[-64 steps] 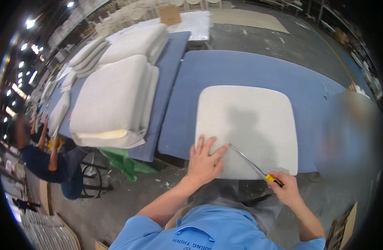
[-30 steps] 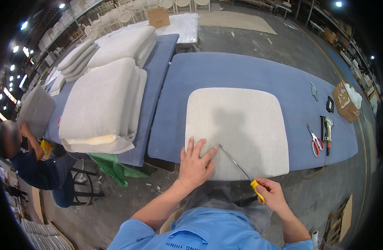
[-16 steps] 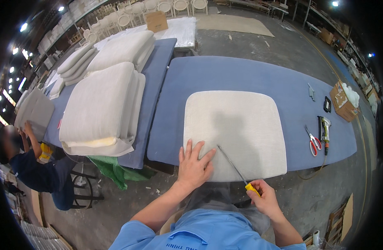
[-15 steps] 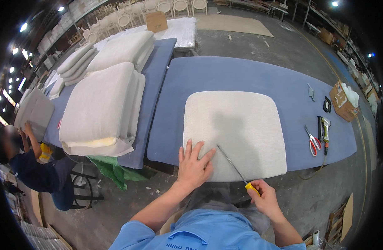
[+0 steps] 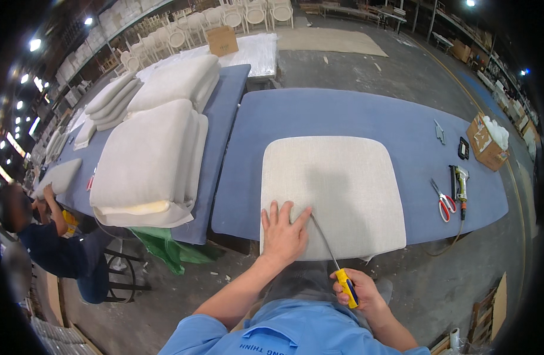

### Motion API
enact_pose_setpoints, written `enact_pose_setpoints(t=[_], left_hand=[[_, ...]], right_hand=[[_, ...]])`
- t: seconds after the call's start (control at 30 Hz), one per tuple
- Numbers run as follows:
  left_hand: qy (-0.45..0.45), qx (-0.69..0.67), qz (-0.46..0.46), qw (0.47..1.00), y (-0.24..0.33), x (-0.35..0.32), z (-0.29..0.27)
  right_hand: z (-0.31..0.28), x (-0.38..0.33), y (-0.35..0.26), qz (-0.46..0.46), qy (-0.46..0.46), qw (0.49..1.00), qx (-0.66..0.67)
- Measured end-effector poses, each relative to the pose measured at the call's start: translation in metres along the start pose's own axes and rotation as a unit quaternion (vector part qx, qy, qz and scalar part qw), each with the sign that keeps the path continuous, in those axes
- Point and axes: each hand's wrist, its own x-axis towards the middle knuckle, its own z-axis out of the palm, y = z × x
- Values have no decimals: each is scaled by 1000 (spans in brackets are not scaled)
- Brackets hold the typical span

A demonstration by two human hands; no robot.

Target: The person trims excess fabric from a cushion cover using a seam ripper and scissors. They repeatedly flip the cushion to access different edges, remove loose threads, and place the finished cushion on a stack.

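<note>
Gripping the yellow-handled screwdriver [image 5: 343, 278], your right hand [image 5: 358, 290] has its fingers curled closely around the handle, just off the table's near edge. Your left hand [image 5: 285, 234] lies palm down with fingers spread wide, gripping nothing, on the near left part of the cream fabric seat cushion [image 5: 337, 171]. That cushion is right in front of you on the blue-topped table [image 5: 319, 109], jutting a little over the near edge. The screwdriver's shaft slants up and to the left across the cushion, its tip just beside your left thumb; you cannot tell whether it pierces the fabric. To your right on the table are red-handled scissors [image 5: 444, 207], beside a staple gun [image 5: 459, 183]. On your left, a stack of cushions [image 5: 142, 165] sits on another blue-topped table [image 5: 227, 109].
</note>
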Motion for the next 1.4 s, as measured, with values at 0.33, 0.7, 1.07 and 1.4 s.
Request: enact_pose_setpoints(t=[0.33,0.7,1.07,1.4], left_hand=[[-68,-428,-74,898,37,-52,-27],[-324,-197,109,919,48,-96,12],[-61,27,9,998,-11,15,-3],[-150,-77,232,958,93,-5,28]], right_hand=[[-51,-80,-12,-16,56,959,-276],[-97,-207,-3,-45,241,843,-479],[-120,-202,52,-177,270,915,-242],[-128,-196,53,-303,283,903,-112]])
